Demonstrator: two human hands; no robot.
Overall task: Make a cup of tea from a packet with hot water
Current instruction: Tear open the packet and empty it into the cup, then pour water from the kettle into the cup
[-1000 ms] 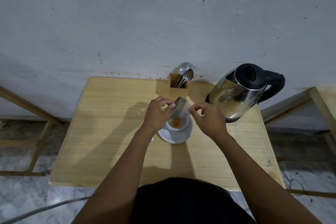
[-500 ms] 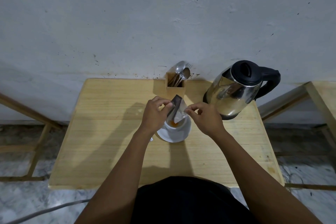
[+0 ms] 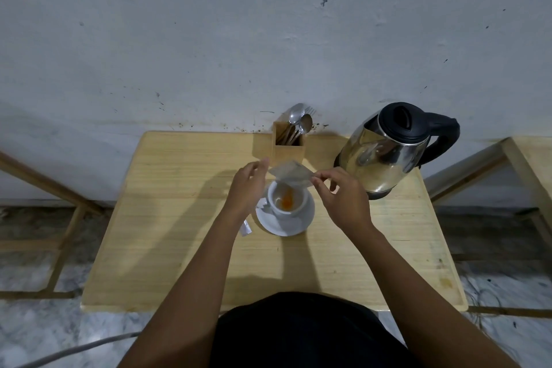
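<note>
We have powder in the cup; our right hand pinches the packet, while the left hand's grip we cannot tell. Hot water from the kettle at two o'clock is what's left, we judge.

Right hand pinches the packet above the cup.

Dim, soft shadows, fisheye-warped edges

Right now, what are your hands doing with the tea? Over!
Right hand pinches packet over cup. Left hand at packet's other corner, grip unclear. Orange powder in cup. Kettle untouched, right of cup.
</note>
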